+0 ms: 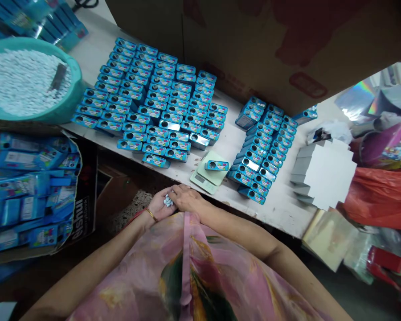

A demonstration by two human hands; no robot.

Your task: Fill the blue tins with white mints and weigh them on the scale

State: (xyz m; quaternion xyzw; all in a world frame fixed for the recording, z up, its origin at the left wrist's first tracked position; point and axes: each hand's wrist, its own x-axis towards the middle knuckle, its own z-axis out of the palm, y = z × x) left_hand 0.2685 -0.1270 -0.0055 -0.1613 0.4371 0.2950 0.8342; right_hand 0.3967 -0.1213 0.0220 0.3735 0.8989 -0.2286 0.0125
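Observation:
Small pale pellets lie in my cupped left hand, close to the front edge of the table. My right hand touches it from the right, its fingers bent together over the pellets; whether they pinch any is hidden. Just beyond my hands is a pale green scale with a small display, and one blue tin rests on its plate. Rows of blue tins stand upright left of the scale, and a smaller group stands to its right.
A turquoise basin of white pellets with a scoop sits at the left. Below it, an open carton holds blue boxes. A large cardboard box borders the table's back. White folded card and a red bag are at the right.

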